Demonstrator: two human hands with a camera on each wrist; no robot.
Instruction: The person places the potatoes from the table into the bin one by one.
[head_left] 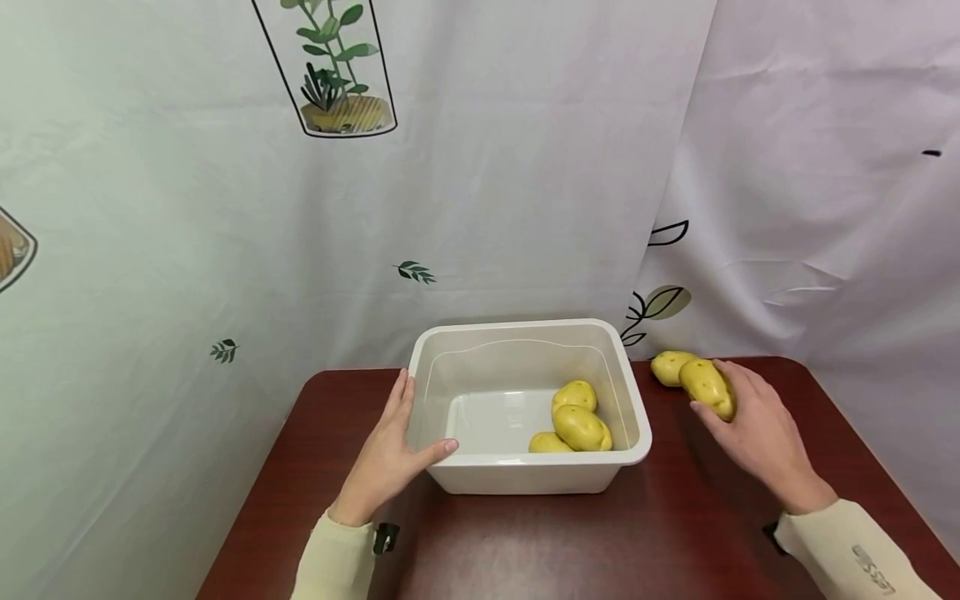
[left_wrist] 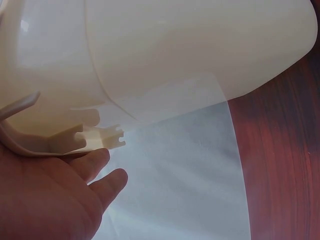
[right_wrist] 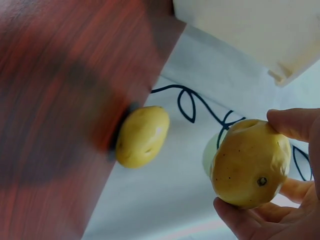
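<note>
A white plastic basin (head_left: 525, 475) stands on the table with several yellow potatoes (head_left: 580, 427) in its right half. My left hand (head_left: 386, 450) lies along the basin's left side, fingers extended against the outer wall and thumb over the front rim. In the left wrist view the fingertips (left_wrist: 117, 182) reach under the basin's rim. To the right of the basin, my right hand (head_left: 761, 425) grips one potato (head_left: 707, 387) between thumb and fingers, held above the table. Another potato (right_wrist: 143, 136) lies at the table's back edge, partly behind the held one in the head view.
The dark red wooden table (head_left: 525, 550) has rounded back corners. A pale cloth backdrop (head_left: 525, 208) printed with plants hangs right behind the table and the basin.
</note>
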